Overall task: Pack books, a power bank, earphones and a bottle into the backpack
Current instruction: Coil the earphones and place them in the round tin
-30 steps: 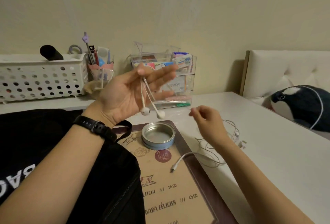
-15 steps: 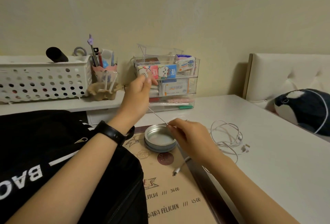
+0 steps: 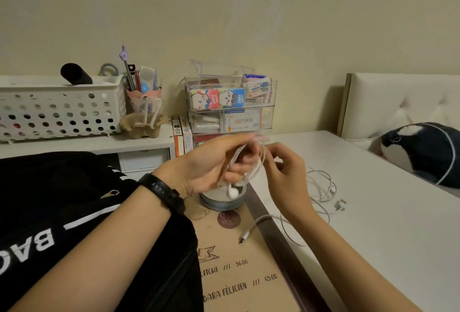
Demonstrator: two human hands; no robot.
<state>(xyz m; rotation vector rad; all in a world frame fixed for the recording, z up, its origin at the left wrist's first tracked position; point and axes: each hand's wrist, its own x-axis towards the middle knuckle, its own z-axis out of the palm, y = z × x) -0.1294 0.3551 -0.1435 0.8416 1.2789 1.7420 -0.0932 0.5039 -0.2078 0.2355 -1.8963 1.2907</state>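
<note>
The earphones (image 3: 245, 162) are white and wired; their thin cord is looped in several turns around the fingers of the left hand (image 3: 211, 165), with one earbud hanging free below the palm, just above a round tin; the right hand (image 3: 282, 165) pinches the cord beside those loops; the backpack (image 3: 62, 212) is black with white lettering and a white stripe, lies at the left on the desk under the left forearm, and shows a zip along its near edge.
</note>
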